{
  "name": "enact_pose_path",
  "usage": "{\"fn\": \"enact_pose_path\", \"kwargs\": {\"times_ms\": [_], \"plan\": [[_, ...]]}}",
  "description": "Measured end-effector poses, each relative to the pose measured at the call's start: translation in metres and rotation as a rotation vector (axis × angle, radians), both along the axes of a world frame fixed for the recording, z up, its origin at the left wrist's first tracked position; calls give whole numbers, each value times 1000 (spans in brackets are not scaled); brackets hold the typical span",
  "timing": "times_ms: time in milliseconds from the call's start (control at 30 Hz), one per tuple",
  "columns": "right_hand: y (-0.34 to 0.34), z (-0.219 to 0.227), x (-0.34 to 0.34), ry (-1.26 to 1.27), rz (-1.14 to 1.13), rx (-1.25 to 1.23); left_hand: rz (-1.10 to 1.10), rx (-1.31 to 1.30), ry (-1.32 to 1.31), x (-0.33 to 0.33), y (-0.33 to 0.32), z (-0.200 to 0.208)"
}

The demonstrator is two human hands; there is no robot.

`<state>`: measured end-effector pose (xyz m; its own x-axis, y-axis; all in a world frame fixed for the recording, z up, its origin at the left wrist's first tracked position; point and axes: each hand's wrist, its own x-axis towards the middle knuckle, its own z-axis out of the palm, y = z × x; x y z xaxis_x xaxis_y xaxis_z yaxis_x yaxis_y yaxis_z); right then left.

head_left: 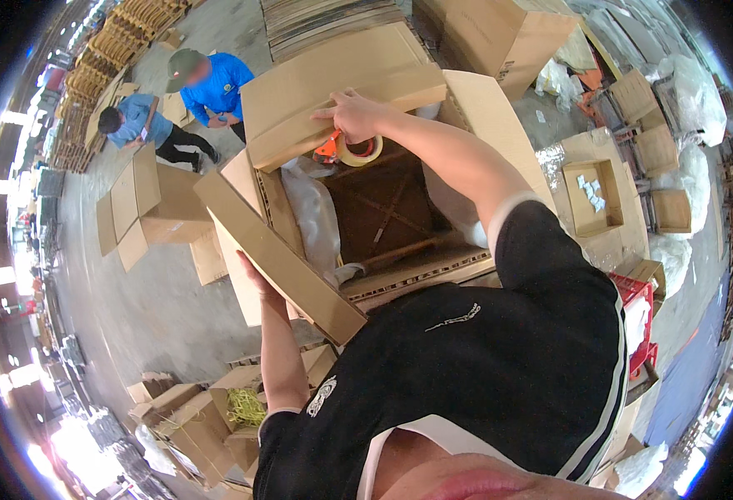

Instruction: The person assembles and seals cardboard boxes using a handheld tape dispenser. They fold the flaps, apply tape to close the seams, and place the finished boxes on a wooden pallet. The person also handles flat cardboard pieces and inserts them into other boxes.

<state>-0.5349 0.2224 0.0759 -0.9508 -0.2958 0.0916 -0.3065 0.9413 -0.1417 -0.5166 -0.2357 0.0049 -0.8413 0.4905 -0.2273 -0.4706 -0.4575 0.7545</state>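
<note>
In front of me is a large open carton (500,125). Inside it sits a dark brown, wooden-looking piece (379,200) with crossed lines, white foam wrap (312,212) along its sides. My left hand (258,277) grips a long, narrow cardboard piece (279,254) slanting across the carton's left side; its fingers are partly hidden. At the far edge my right hand (352,117) rests against a wide cardboard piece (337,83), some fingers stretched, others curled over a tape dispenser (328,149). The dispenser has an orange part and a yellowish roll, and hangs above the opening.
Two people, one in bright blue (221,83) and one in lighter blue (146,125), stand at the far left near an open carton (154,200). A shallow box (579,225) with small packets lies right. Cut cartons (196,425) are low left; a tall carton (500,42) stands far right.
</note>
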Motion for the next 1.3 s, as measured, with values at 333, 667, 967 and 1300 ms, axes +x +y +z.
{"fn": "enact_pose_path", "kwargs": {"times_ms": [333, 667, 967, 1300], "plan": [[11, -59, -9, 126, -72, -177, 64, -22, 69, 7, 12, 14], [23, -64, -18, -38, -132, -160, 142, -156, -119, 4, 11, 5], [-89, -89, 206, -377, 371, -2129, 490, -112, -61, 50, 75, 32], [-19, -88, 350, -384, -57, -2621, 127, -323, 523, 110, 149, 119]]}}
